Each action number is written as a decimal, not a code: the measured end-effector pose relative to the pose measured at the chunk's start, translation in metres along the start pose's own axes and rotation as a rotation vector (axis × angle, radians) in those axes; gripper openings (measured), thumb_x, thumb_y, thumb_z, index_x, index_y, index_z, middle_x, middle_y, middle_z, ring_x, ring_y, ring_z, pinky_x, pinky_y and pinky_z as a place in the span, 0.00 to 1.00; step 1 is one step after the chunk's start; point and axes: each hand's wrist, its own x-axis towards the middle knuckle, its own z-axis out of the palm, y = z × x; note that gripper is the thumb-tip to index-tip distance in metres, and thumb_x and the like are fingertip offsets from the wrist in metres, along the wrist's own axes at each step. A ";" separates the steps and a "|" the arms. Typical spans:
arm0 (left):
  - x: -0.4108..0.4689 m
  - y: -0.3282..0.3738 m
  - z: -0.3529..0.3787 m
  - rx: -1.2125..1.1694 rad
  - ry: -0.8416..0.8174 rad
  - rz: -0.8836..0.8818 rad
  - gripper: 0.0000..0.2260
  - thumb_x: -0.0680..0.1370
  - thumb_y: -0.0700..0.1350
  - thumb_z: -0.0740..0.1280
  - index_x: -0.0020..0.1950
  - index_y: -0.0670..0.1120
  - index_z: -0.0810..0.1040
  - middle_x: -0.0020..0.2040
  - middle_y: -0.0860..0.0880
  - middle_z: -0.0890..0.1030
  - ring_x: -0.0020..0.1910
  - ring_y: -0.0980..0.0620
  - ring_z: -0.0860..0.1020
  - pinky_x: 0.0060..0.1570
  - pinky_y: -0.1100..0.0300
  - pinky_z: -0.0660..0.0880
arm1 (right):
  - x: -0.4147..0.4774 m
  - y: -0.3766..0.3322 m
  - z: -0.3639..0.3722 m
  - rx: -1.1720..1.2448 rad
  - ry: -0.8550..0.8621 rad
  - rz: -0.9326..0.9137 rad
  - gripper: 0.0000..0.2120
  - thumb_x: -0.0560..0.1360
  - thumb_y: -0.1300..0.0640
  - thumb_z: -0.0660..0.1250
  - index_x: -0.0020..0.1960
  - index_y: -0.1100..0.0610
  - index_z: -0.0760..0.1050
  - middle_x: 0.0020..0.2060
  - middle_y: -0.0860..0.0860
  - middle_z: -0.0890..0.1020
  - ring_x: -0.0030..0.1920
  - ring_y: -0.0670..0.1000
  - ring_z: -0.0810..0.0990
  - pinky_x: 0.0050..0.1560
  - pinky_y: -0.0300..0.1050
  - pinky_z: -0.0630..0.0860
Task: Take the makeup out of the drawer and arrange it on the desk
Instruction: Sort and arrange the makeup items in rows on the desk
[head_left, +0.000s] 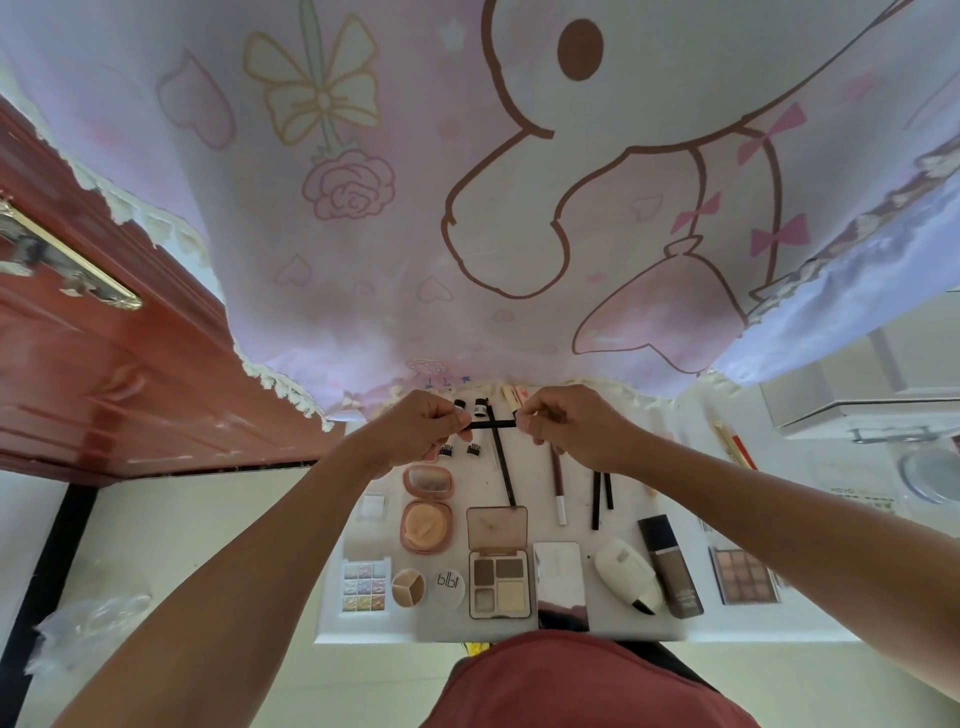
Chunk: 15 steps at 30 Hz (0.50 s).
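Observation:
A thin black makeup pencil (492, 424) is held level above the far end of the white desk (727, 618). My left hand (415, 428) pinches its left end and my right hand (563, 423) pinches its right end. Below them makeup lies in rows: an open round pink compact (427, 509), an open brown eyeshadow palette (498, 564), a pastel glitter palette (365, 586), a dark foundation bottle (670, 566), a mirrored case (561, 584) and several pencils (558, 486). Small black-capped items are partly hidden behind my hands.
A pink cartoon curtain (467, 208) hangs behind the desk. A red-brown wooden door (104, 364) with a metal handle stands at left. A square nude palette (744, 576) and a round clear lid (930, 475) lie at right. A white oval device (626, 574) rests beside the bottle.

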 end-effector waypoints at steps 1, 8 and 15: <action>0.001 0.000 0.000 0.001 -0.001 0.005 0.13 0.82 0.43 0.62 0.41 0.40 0.80 0.29 0.48 0.61 0.27 0.52 0.58 0.24 0.66 0.59 | 0.001 0.000 0.000 -0.008 -0.023 0.027 0.11 0.81 0.53 0.64 0.47 0.59 0.80 0.31 0.47 0.79 0.29 0.43 0.74 0.36 0.35 0.74; 0.002 -0.001 0.002 0.044 0.003 0.012 0.13 0.82 0.44 0.62 0.42 0.41 0.81 0.30 0.47 0.63 0.28 0.51 0.60 0.26 0.64 0.60 | 0.007 0.000 -0.002 -0.034 0.009 -0.016 0.02 0.77 0.58 0.70 0.48 0.55 0.81 0.34 0.44 0.80 0.32 0.39 0.75 0.39 0.34 0.72; 0.005 0.003 0.003 0.045 -0.035 0.047 0.13 0.81 0.44 0.63 0.41 0.43 0.82 0.29 0.48 0.61 0.27 0.52 0.59 0.27 0.62 0.59 | 0.009 -0.012 0.008 -0.321 -0.143 -0.070 0.13 0.83 0.50 0.58 0.50 0.54 0.78 0.32 0.47 0.76 0.33 0.43 0.73 0.39 0.41 0.69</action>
